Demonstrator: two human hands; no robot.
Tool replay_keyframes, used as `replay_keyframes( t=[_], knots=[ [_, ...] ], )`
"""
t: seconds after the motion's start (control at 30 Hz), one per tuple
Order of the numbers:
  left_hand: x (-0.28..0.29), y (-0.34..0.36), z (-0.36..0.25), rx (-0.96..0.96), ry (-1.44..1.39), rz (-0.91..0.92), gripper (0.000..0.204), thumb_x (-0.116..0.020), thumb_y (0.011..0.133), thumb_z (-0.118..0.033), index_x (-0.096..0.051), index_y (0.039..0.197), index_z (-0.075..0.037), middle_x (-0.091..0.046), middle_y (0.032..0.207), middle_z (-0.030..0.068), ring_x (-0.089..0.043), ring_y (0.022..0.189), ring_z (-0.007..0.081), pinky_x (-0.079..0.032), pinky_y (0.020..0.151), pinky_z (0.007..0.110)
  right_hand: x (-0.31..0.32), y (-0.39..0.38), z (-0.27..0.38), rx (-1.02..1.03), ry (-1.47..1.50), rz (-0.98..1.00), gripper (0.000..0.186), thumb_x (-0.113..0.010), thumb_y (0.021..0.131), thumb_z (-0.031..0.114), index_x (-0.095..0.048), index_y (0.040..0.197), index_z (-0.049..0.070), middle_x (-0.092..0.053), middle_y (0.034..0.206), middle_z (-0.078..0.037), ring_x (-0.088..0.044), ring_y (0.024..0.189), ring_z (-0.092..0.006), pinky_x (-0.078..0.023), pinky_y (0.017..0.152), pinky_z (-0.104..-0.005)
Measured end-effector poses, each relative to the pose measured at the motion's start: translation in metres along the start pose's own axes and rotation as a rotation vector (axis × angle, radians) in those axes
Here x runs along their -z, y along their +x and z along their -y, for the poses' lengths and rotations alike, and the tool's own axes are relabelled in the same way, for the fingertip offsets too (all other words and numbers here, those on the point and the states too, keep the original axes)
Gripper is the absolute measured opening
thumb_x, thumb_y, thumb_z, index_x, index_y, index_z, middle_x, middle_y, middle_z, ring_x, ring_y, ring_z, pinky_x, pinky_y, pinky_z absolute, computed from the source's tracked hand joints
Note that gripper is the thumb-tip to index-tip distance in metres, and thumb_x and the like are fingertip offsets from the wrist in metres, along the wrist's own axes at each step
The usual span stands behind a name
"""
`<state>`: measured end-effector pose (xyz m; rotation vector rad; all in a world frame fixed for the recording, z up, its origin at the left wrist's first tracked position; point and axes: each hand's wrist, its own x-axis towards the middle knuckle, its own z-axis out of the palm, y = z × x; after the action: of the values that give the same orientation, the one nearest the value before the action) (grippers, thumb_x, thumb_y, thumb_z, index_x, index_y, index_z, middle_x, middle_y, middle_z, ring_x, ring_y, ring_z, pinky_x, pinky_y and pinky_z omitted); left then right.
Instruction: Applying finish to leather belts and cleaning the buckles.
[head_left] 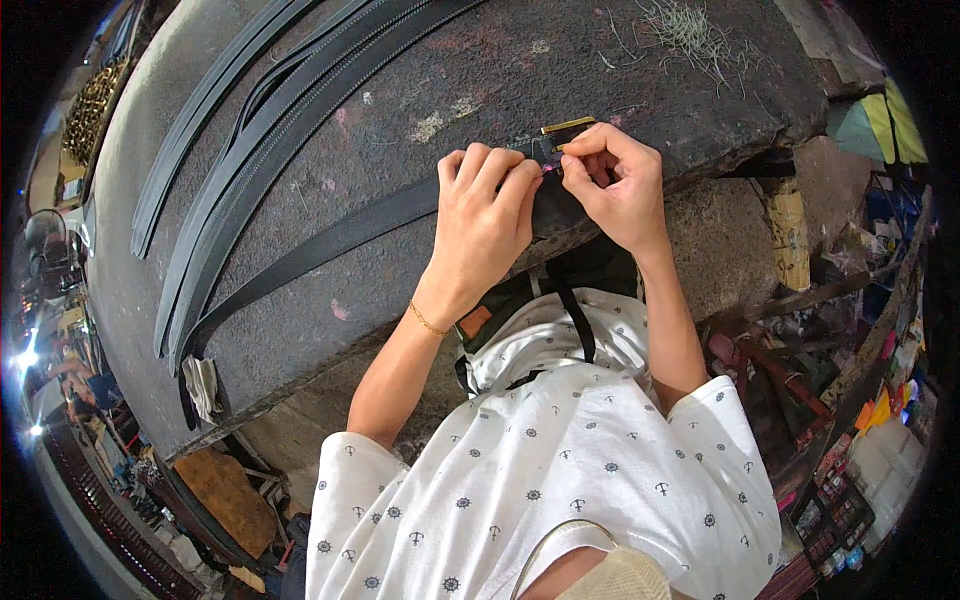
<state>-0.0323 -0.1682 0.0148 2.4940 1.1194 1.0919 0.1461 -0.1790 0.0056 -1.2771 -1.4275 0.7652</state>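
Note:
A long black belt strap (350, 224) runs along the dark worktop, from the far left to under my left hand (486, 205). That hand is closed over the strap close to its right end, pressing it near the worktop's front edge. Beyond the fingertips, a gold-rimmed buckle (568, 128) with a dark face sits at the strap's end. My right hand (614, 183) is beside the buckle, thumb and forefinger pinched together just below it. Whatever lies between those fingertips is too small to make out.
Several stitched black straps (290, 130) lie in a curved bundle at the worktop's left. A heap of thin pale thread scraps (697, 40) rests at the far right. A folded pale cloth (202, 388) hangs by the left front edge. Clutter and a rusty metal frame (790, 385) stand low on the right.

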Motion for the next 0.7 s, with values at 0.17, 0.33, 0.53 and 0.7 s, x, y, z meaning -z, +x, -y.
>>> replay_keyframes(
  t=[0.17,0.33,0.53,0.7],
  knots=[
    [0.001,0.001,-0.001,-0.006,-0.003,-0.002,0.018,-0.072,0.077,0.002,-0.065,0.092,-0.004,-0.061,0.092,0.0074,-0.056,0.083,0.0269,-0.043,0.081,0.040,0.000,-0.001,0.000,0.002,-0.013,0.001,0.009,-0.073,0.079,0.002,-0.066,0.083,0.000,-0.061,0.068,0.000,-0.048,0.056,-0.0040,-0.039,0.050,-0.0215],
    [0.000,-0.003,0.003,-0.005,0.011,0.003,0.015,-0.070,0.080,-0.003,-0.064,0.093,-0.004,-0.059,0.093,0.0065,-0.055,0.087,0.0255,-0.041,0.083,0.042,-0.002,0.000,-0.001,0.012,-0.018,0.007,0.010,-0.074,0.079,0.003,-0.066,0.083,0.001,-0.060,0.068,0.000,-0.048,0.056,-0.0045,-0.039,0.050,-0.0220],
    [-0.002,0.002,0.001,0.124,-0.179,-0.106,0.009,-0.068,0.080,0.002,-0.063,0.088,-0.001,-0.060,0.088,0.0093,-0.058,0.081,0.0276,-0.045,0.077,0.040,0.005,-0.001,-0.004,0.017,-0.009,0.019,0.009,-0.073,0.081,0.004,-0.066,0.086,0.001,-0.061,0.073,-0.001,-0.051,0.061,-0.0044,-0.040,0.053,-0.0217],
    [-0.003,0.054,0.015,0.215,-0.238,0.011,0.009,-0.064,0.090,-0.006,-0.065,0.091,0.004,-0.064,0.085,0.0149,-0.063,0.076,0.0252,-0.050,0.073,0.034,0.029,0.000,-0.022,-0.044,0.874,-0.249,0.005,-0.061,0.092,0.000,-0.064,0.095,0.002,-0.067,0.092,-0.005,-0.058,0.070,-0.0085,-0.043,0.058,-0.0265]
  ],
)
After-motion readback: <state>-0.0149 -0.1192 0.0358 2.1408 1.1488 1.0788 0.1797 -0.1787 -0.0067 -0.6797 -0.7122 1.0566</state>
